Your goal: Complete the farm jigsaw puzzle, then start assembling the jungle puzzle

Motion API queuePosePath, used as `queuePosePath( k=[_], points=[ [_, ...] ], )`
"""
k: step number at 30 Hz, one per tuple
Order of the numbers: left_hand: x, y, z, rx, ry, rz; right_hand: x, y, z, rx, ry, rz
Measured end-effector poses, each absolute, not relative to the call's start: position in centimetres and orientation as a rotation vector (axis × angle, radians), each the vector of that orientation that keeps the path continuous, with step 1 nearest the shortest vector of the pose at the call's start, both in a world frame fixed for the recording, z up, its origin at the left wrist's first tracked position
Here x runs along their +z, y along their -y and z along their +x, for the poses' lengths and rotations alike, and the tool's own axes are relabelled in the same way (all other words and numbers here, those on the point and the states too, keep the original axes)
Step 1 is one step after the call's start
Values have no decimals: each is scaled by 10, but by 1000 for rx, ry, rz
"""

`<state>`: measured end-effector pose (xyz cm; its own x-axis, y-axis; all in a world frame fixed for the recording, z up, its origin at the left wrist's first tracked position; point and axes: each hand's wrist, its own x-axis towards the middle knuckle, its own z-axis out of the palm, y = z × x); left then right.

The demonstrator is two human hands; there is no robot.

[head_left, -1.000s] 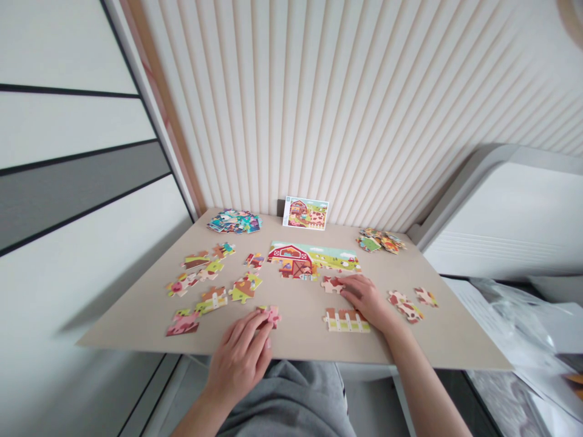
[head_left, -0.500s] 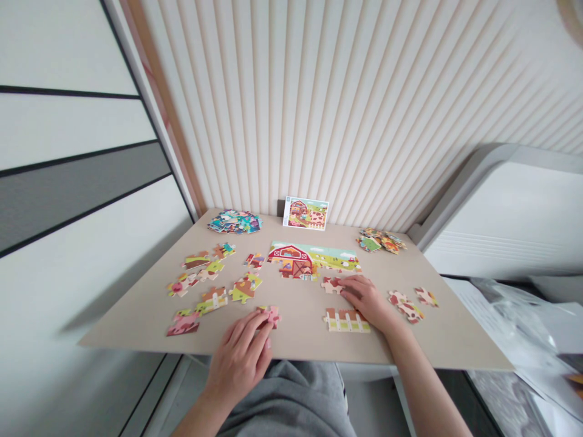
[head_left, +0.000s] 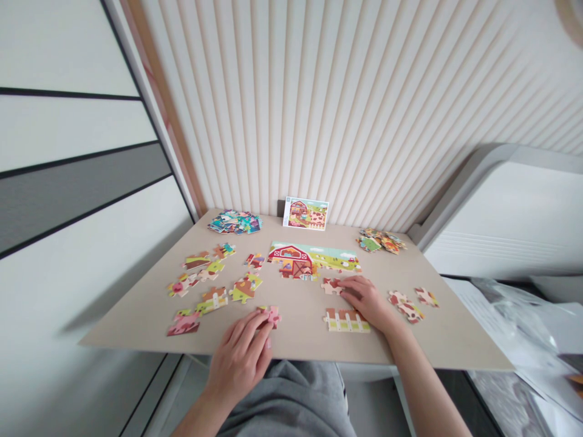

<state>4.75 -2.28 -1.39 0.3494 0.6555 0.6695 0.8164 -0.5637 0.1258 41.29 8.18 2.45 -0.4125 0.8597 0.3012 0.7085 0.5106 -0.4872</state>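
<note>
The fingertips of my left hand [head_left: 246,343] rest close together on a pink puzzle piece [head_left: 274,317] near the table's front edge, covering part of it. My right hand [head_left: 364,297] has its fingers bent over the right end of brown-and-cream spotted puzzle pieces [head_left: 331,286], partly hiding them. Below that hand lies a joined strip of white-fence pieces [head_left: 347,321]. Farther back is a joined section with a red barn [head_left: 291,258] and green fields. More spotted pieces [head_left: 405,306] lie to the right of my right hand.
Loose farm pieces [head_left: 214,300] are spread over the left of the table [head_left: 300,346]. A blue-toned pile of pieces [head_left: 234,222] sits at the back left, an orange-and-green pile [head_left: 381,240] at the back right. A picture card [head_left: 306,213] leans against the ribbed wall panel [head_left: 291,109].
</note>
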Motion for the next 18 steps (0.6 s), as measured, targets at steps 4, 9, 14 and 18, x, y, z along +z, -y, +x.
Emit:
queuePosePath(
  k=[4, 9, 14, 18],
  points=[
    [-13, 23, 48, -1016, 1323, -2385, 24, -82, 413, 390, 2237, -1279],
    [-16, 23, 47, -1004, 1334, -2394, 23, -83, 413, 398, 2234, -1265],
    [-17, 23, 47, -997, 1332, -2403, 25, -82, 412, 406, 2232, -1269],
    [-15, 23, 47, -1013, 1334, -2399, 23, -83, 413, 416, 2238, -1267]
  ],
)
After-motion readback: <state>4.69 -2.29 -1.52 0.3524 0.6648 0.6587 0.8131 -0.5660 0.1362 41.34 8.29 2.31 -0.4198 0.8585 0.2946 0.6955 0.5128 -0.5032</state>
